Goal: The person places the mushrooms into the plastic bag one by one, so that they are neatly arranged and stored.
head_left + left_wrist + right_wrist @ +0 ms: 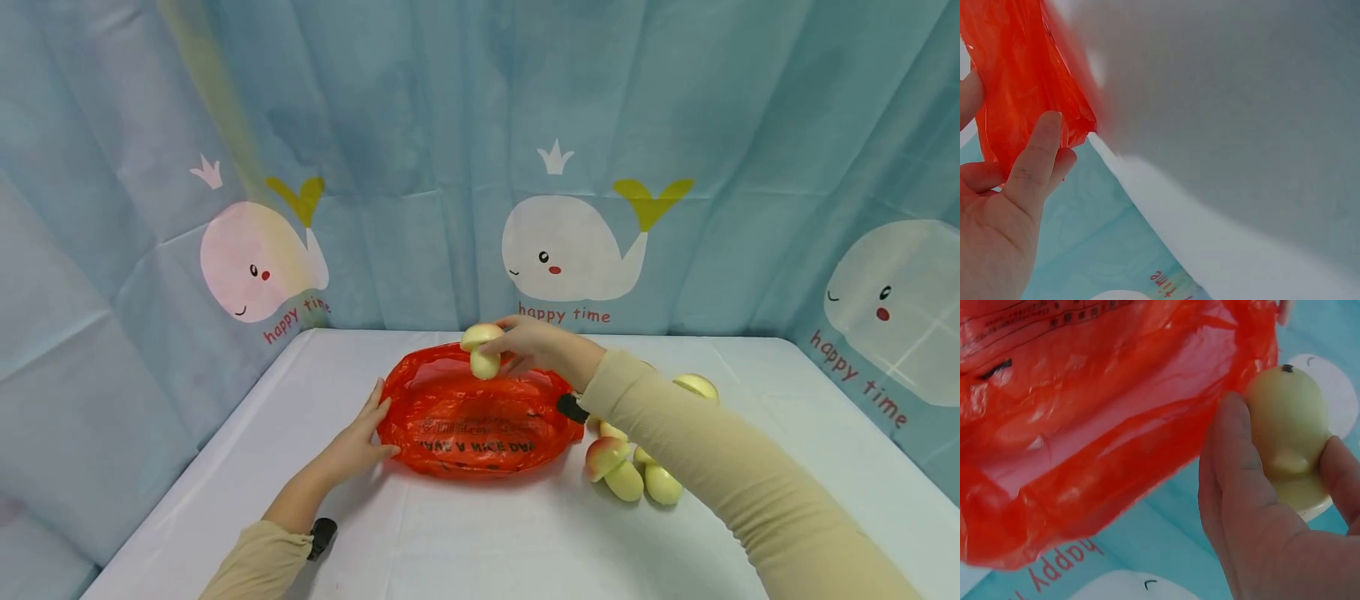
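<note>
My right hand point(528, 346) pinches a toy mushroom point(483, 360) with a pale yellow-green stem and a smooth cap, between thumb and fingers, over the back rim of a red plastic bag point(480, 467). In the right wrist view, the mushroom's stem end point(1288, 419) with a dark spot faces the camera. The bag lies spread with its mouth open, black print showing through. Against its left side rests my left hand point(356, 446), thumb and fingers spread and fairly straight. The left wrist view shows the left fingers point(1032, 165) touching the bag's edge.
Several more toy mushrooms, one with a reddish cap point(603, 458), lie right of the bag, partly hidden by my right sleeve point(697, 450). A white cloth covers the table point(465, 542). Blue curtains with whales point(570, 250) stand behind and at both sides.
</note>
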Motion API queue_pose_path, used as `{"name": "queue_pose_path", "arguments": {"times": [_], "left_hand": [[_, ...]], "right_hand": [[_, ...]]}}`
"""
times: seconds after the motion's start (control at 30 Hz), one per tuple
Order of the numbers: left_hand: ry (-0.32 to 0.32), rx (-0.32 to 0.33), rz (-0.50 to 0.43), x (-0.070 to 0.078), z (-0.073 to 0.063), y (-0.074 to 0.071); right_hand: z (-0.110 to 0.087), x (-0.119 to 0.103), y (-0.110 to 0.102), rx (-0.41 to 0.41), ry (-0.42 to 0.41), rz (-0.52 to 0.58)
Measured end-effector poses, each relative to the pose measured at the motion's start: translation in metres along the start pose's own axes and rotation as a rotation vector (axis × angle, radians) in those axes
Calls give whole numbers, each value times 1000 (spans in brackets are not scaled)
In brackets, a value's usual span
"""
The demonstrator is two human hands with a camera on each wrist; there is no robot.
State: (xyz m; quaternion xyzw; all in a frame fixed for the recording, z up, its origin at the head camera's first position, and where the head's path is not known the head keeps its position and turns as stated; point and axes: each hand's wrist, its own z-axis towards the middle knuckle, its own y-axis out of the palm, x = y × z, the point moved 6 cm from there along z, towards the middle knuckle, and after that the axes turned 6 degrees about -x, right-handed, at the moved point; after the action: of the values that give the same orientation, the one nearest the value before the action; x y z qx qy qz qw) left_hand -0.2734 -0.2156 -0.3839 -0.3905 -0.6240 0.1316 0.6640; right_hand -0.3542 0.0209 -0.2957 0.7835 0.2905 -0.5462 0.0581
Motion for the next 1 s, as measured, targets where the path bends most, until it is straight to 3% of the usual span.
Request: {"name": "queue_pose_path", "arguments": {"times": [0.53,0.8,1.0], "left_hand": [[8,-12,11,0,1,2],[0,-10,24,0,1,3],[10,-11,27,3,3,4]], "right_hand": [[34,25,31,-10,104,-17],[55,43,52,44,122,10],[69,53,64,132,131,83]]}}
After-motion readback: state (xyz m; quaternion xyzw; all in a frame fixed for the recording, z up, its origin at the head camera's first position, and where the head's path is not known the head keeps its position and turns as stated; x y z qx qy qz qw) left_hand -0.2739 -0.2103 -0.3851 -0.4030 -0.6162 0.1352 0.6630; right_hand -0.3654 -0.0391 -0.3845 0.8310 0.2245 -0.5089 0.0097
